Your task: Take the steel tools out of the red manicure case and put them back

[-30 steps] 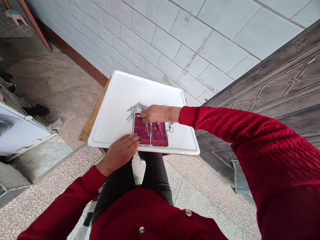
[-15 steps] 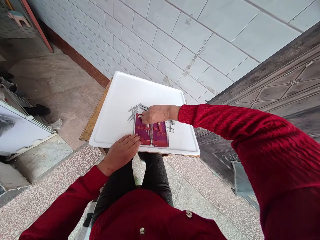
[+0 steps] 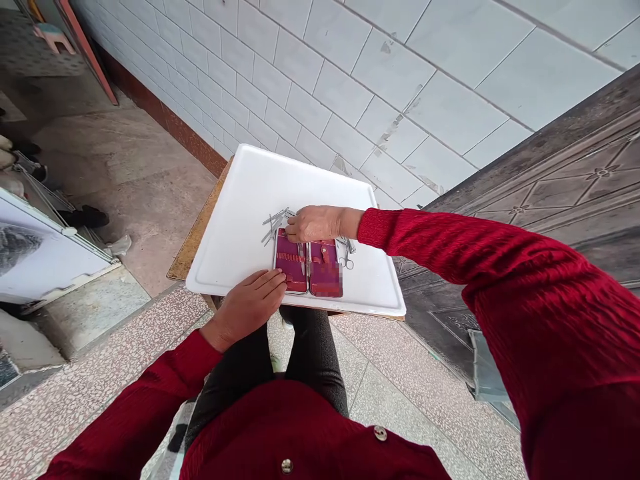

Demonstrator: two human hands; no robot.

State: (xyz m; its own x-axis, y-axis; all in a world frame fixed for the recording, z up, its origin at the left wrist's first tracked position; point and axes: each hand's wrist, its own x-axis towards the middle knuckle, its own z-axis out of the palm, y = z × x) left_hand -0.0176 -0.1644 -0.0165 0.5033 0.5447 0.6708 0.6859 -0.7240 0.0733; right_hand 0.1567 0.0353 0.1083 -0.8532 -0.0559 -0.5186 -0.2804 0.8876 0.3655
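Purple-lined case unfolded near the front edge of a white tray, with loose metal tools beyond its upper left corner and scissors just to its right. The left hand rests flattened, fingers extended, on the case's lower left part. The right hand has bunched fingers at the left panel's top; whether they grip anything cannot be told.

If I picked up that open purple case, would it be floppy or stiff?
The purple case probably feels stiff, since a shiny rim edges it. It may fold at the middle, where its halves meet. It looks flat, so it probably wouldn't roll.
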